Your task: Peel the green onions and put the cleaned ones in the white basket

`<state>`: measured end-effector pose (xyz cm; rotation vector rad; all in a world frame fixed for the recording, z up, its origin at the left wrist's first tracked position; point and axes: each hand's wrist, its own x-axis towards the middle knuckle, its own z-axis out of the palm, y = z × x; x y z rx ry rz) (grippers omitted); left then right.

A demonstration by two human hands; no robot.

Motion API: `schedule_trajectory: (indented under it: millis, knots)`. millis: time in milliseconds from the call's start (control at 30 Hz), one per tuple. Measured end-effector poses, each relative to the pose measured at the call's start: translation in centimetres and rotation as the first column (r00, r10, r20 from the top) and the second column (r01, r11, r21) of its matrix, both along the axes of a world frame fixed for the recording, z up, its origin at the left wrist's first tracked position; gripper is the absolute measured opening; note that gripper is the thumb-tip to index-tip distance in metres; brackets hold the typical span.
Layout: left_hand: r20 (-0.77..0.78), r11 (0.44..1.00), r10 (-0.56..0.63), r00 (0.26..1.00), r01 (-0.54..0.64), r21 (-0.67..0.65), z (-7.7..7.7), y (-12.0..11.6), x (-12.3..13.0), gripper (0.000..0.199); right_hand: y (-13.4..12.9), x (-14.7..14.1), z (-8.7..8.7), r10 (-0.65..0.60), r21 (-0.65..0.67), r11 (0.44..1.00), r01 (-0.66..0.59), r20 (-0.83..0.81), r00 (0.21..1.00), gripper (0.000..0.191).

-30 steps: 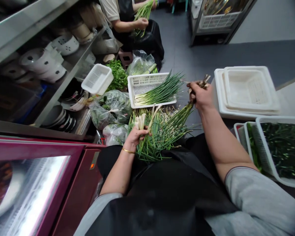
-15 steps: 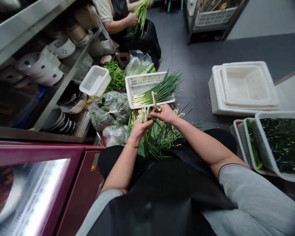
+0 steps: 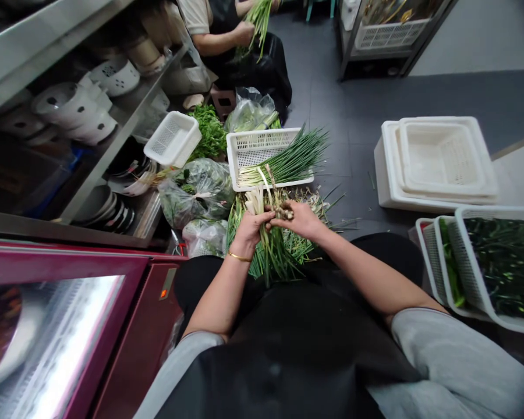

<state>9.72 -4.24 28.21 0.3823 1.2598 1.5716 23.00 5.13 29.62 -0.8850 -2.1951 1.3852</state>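
My left hand [image 3: 250,228] is closed around a bunch of green onions [image 3: 254,201], white ends up and green leaves hanging down over my lap. Close beside it, my right hand [image 3: 303,220] pinches brownish, dirty peelings [image 3: 283,210] at the stalks, its fingertips nearly touching my left thumb. Below both hands lies a loose heap of green onions [image 3: 297,247] with dry, tangled bits. Just beyond is a white perforated basket [image 3: 248,139], where a neat row of green onions [image 3: 290,160] lies with leaves sticking out over the right side.
Left of the basket are bagged greens [image 3: 196,195], leafy herbs [image 3: 209,131] and a small white basket [image 3: 172,139]. White tubs [image 3: 441,157] and baskets of green vegetables [image 3: 506,262] stand at right. A shelf with bowls [image 3: 74,113] runs along the left. A co-worker [image 3: 227,43] sits ahead holding green stalks.
My right hand has come lower, and its fingers have closed around the brownish peelings by the stalks. My left hand keeps hold of the bunch. The whole view has shifted slightly.
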Motion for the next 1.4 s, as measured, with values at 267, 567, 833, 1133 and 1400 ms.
schedule_trajectory:
  millis: [267,567,833,1133,1400]
  knots:
    - [0.040,0.999,-0.006,0.999,0.008,-0.036,-0.1,-0.6,0.4,0.037,-0.5,0.6,-0.9,-0.039,-0.413,0.908,-0.069,-0.247,0.968,0.046]
    - [0.021,0.999,0.023,1.000,-0.024,0.049,-0.6,0.0,1.3,0.038,-1.6,-0.7,-1.5,-0.230,-0.547,0.836,0.029,-0.302,0.925,0.053]
    - [0.028,0.998,0.054,0.998,-0.054,0.009,-0.6,-0.3,1.3,0.040,-1.3,-0.7,-2.1,-0.262,-0.286,0.939,0.192,-0.230,0.937,0.032]
    - [-0.045,0.956,0.292,0.955,-0.289,0.056,-2.1,1.9,3.5,0.039,-1.5,-3.6,-4.0,-0.505,-0.526,0.778,0.344,-0.198,0.840,0.024]
    - [-0.184,0.989,0.137,0.973,-0.146,-0.032,-3.4,0.7,2.5,0.037,0.1,-2.1,-4.2,-0.360,-0.417,0.861,0.292,-0.094,0.928,0.020]
